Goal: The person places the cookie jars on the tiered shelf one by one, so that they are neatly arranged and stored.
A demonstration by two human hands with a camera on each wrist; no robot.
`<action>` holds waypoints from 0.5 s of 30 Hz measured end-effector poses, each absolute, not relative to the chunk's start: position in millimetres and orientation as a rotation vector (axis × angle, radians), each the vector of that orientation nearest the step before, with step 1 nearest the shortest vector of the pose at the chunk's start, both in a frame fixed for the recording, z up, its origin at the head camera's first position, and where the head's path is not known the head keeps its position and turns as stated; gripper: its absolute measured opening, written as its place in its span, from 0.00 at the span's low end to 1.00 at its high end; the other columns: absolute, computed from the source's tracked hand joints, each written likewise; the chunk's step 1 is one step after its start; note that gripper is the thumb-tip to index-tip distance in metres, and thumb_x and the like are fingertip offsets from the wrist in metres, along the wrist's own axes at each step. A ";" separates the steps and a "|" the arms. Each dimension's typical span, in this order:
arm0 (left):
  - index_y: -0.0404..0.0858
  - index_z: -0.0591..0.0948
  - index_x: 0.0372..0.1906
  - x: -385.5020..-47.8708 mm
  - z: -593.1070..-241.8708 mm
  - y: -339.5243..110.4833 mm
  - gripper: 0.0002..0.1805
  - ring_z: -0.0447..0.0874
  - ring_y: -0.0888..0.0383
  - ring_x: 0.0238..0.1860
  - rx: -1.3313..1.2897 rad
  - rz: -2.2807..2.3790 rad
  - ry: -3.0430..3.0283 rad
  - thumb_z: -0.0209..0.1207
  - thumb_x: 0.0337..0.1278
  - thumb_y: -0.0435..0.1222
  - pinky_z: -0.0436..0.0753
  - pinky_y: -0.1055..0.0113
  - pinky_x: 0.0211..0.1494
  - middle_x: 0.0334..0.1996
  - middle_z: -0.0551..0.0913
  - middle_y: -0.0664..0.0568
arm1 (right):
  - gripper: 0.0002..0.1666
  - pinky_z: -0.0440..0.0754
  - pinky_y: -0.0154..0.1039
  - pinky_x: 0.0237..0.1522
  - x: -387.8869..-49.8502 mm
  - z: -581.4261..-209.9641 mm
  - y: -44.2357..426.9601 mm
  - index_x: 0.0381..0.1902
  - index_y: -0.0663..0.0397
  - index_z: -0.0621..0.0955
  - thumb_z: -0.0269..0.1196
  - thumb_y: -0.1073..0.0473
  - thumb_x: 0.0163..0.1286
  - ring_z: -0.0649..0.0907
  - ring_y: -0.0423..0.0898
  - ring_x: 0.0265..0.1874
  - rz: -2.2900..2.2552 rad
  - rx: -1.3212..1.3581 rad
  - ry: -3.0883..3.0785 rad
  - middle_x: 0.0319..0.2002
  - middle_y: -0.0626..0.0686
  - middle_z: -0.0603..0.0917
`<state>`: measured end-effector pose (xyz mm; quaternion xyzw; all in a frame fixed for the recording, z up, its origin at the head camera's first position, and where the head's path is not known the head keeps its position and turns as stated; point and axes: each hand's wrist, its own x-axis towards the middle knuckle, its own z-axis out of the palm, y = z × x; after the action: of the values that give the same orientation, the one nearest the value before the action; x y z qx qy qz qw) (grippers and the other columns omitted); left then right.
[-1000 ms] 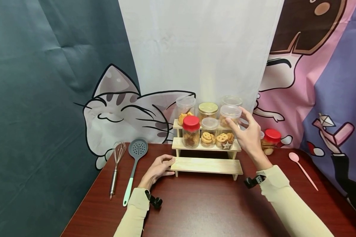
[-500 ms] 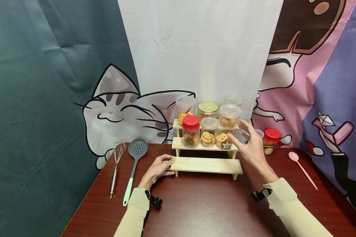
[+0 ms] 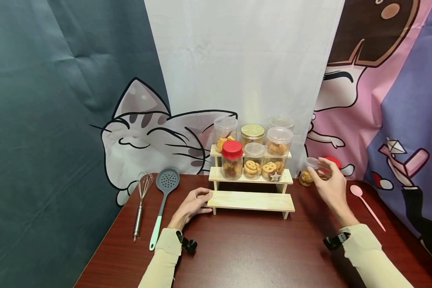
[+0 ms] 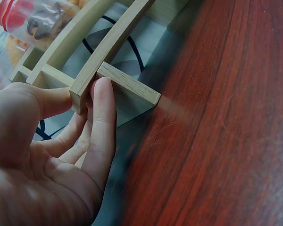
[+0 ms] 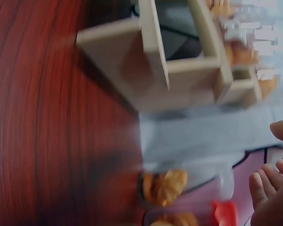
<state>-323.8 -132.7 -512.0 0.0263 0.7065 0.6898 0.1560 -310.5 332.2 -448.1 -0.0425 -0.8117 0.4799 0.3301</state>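
My left hand grips the left end of the lowest step of a three-step wooden display stand. In the left wrist view, thumb and fingers pinch the end of its plank. My right hand is off the stand, fingers apart and loosely bent, beside a small clear-lidded cookie jar on the table. Behind that hand is a red-lidded jar, partly hidden. On the stand's right side is a clear-lidded cookie jar. Contact between the right hand and the small jar cannot be made out.
The stand also carries a red-lidded jar, a clear-lidded jar and, higher, a gold-lidded jar. A whisk and slotted turner lie left, a pink spoon right. Printed cloth hangs behind.
My right hand has let go of the clear-lidded jar on the stand's right side and moved right and down to the jars on the table. The left hand has stayed put.
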 end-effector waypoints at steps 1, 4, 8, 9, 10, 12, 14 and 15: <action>0.31 0.74 0.71 -323.6 -511.9 -132.6 0.25 0.92 0.52 0.43 0.077 1.976 2.020 0.62 0.81 0.41 0.95 0.61 0.46 0.53 0.86 0.38 | 0.31 0.80 0.14 0.50 -311.4 -449.5 337.3 0.69 0.54 0.82 0.76 0.55 0.71 0.86 0.28 0.46 1.247 -0.141 -2.126 0.64 0.62 0.87; 0.31 0.74 0.71 -323.4 -511.7 -132.2 0.25 0.92 0.52 0.43 0.080 1.980 2.016 0.61 0.81 0.40 0.95 0.61 0.46 0.53 0.86 0.38 | 0.31 0.79 0.14 0.50 -313.8 -452.6 350.5 0.69 0.53 0.83 0.75 0.52 0.72 0.85 0.28 0.45 1.220 -0.206 -2.133 0.64 0.61 0.87; 0.31 0.74 0.70 -323.1 -510.9 -131.6 0.24 0.92 0.53 0.42 0.074 1.985 2.010 0.61 0.81 0.40 0.95 0.62 0.45 0.51 0.86 0.39 | 0.32 0.74 0.17 0.51 -317.5 -453.7 366.3 0.70 0.52 0.82 0.74 0.51 0.72 0.84 0.37 0.48 1.123 -0.251 -2.147 0.63 0.61 0.86; 0.31 0.74 0.70 -322.8 -510.7 -131.6 0.24 0.92 0.53 0.42 0.074 1.985 2.009 0.61 0.81 0.40 0.95 0.62 0.45 0.51 0.86 0.39 | 0.33 0.73 0.22 0.54 -319.2 -453.7 370.0 0.71 0.52 0.81 0.74 0.51 0.72 0.83 0.42 0.51 1.089 -0.251 -2.156 0.63 0.63 0.85; 0.30 0.74 0.70 -322.6 -510.3 -131.6 0.24 0.92 0.53 0.42 0.072 1.985 2.007 0.61 0.81 0.40 0.95 0.62 0.45 0.51 0.86 0.39 | 0.34 0.73 0.28 0.57 -321.1 -453.8 374.1 0.73 0.53 0.80 0.74 0.51 0.72 0.82 0.48 0.55 1.067 -0.250 -2.167 0.64 0.65 0.83; 0.30 0.74 0.70 -322.0 -510.0 -132.0 0.25 0.92 0.53 0.43 0.081 1.985 2.009 0.61 0.82 0.40 0.95 0.62 0.45 0.51 0.86 0.38 | 0.38 0.72 0.44 0.65 -324.9 -454.0 381.7 0.76 0.56 0.76 0.72 0.51 0.73 0.77 0.61 0.63 1.032 -0.243 -2.207 0.67 0.69 0.79; 0.29 0.73 0.70 -321.8 -510.2 -132.3 0.25 0.92 0.53 0.43 0.085 1.984 2.012 0.61 0.82 0.40 0.95 0.62 0.45 0.52 0.86 0.38 | 0.41 0.67 0.60 0.71 -328.4 -454.6 389.2 0.80 0.59 0.71 0.69 0.51 0.74 0.71 0.68 0.70 1.020 -0.239 -2.265 0.71 0.72 0.74; 0.29 0.73 0.70 -321.8 -510.2 -132.2 0.25 0.92 0.53 0.43 0.080 1.986 2.009 0.61 0.81 0.40 0.95 0.62 0.45 0.52 0.86 0.38 | 0.43 0.65 0.65 0.74 -330.0 -455.4 392.6 0.81 0.61 0.68 0.68 0.51 0.76 0.68 0.71 0.73 1.024 -0.242 -2.297 0.73 0.74 0.72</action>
<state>-321.8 -132.2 -510.2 0.0278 0.7020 0.6941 0.1569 -330.0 392.6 -455.4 -0.0911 -0.8665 0.3864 0.3027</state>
